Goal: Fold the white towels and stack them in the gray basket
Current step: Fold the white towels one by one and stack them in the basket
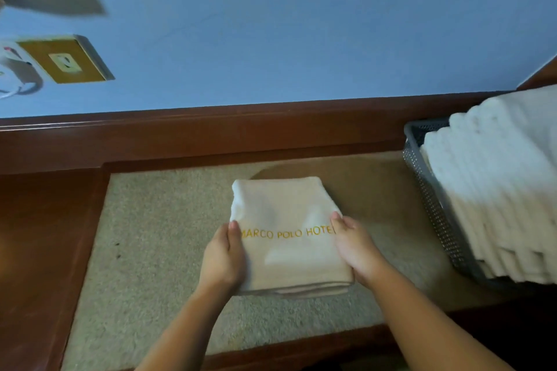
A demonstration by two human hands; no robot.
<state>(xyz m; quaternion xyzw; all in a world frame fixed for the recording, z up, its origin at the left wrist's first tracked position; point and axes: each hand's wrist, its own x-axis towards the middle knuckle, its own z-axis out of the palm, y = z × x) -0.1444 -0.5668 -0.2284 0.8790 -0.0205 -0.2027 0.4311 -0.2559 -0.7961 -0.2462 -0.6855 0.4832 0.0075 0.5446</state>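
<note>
A folded white towel (286, 220) with yellow "MARCO POLO HOTEL" lettering lies in the middle of the beige carpeted surface (156, 235). My left hand (223, 259) grips its left edge, thumb on top. My right hand (357, 247) grips its right edge the same way. The gray basket (431, 190) stands at the right, holding a tall stack of folded white towels (497, 190) that rises above its rim.
A dark wooden frame (45, 235) borders the carpeted surface on the left, back and front. Behind it is a blue wall (301, 24) with a brass socket plate (64, 62) at the left and a plugged-in white adapter (18, 72).
</note>
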